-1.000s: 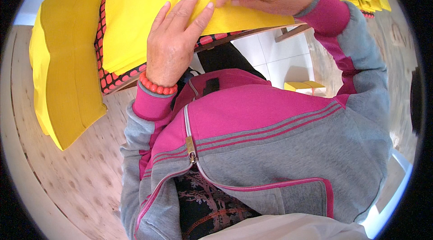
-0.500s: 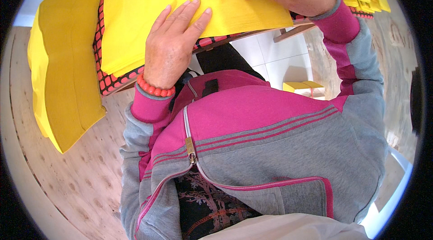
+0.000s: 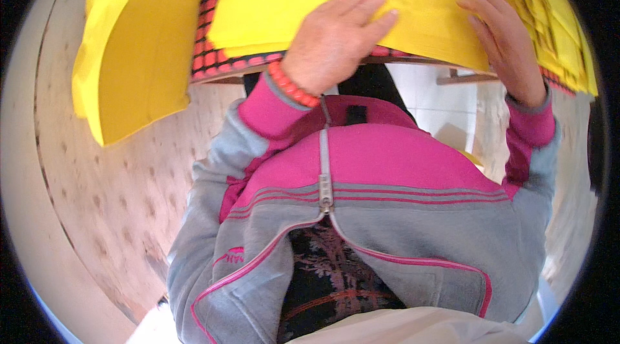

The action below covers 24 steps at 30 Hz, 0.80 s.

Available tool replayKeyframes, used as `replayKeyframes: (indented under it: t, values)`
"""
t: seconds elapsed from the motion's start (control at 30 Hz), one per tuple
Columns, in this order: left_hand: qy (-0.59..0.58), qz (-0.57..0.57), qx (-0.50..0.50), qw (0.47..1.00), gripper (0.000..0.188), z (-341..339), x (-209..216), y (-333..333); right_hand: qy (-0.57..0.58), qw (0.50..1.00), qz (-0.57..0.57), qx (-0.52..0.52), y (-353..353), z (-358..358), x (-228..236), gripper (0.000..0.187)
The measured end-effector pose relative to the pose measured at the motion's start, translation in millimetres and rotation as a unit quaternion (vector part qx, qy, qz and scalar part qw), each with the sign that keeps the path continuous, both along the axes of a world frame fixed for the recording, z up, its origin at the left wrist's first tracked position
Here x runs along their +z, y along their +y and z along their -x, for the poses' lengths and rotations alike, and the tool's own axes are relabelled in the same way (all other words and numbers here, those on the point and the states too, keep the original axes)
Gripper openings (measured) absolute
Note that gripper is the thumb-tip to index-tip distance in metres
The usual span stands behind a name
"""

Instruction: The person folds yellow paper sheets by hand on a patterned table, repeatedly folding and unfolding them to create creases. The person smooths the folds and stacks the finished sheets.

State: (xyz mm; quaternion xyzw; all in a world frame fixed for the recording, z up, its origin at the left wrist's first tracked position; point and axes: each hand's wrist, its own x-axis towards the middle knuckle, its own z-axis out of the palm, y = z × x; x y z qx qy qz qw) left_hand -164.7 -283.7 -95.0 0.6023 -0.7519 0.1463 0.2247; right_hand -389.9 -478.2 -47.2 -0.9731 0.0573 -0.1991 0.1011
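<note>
A flat stack of yellow sheets, fabric-like [image 3: 271, 11], lies on a table with a red and black patterned cover [image 3: 205, 53]. My left hand [image 3: 339, 37], with a red bead bracelet [image 3: 292, 85] at its wrist, rests over the stack's near edge, fingers stretched out and pointing right. At the stack's right edge is my right hand [image 3: 507, 37], its fingers extended and slightly apart. Neither hand grips anything. Whether the right fingertips touch the sheet I cannot tell.
More yellow pieces [image 3: 549, 14] are piled on the table's right end. Another folded yellow piece [image 3: 148, 40] hangs over the left side. Pale, spotted flooring [image 3: 116, 195] lies at the left, and white tiles [image 3: 439, 95] show beneath the table.
The view has shifted, so table and stack appear farther right. My left hand has slid rightward along the near edge. My right hand has moved from the stack's top to its right edge.
</note>
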Motion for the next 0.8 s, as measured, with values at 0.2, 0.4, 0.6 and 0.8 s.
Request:
replayKeyframes:
  t: [0.2,0.4,0.6,0.8]
  values:
    - [0.006,0.019,0.008,1.0,0.043,4,6,3,-0.011,0.999,-0.029,0.044,65,-20,-9,0.05]
    - [0.061,-0.041,0.006,0.997,0.04,0,13,4,-0.059,0.998,-0.01,-0.014,78,-34,-26,0.048]
    - [0.02,-0.029,0.044,0.998,0.042,0,12,8,-0.039,0.995,0.081,-0.052,72,-34,-27,0.035]
    - [0.012,0.0,0.092,0.996,0.044,-26,3,39,-0.035,0.994,0.093,-0.048,63,-33,-31,0.031]
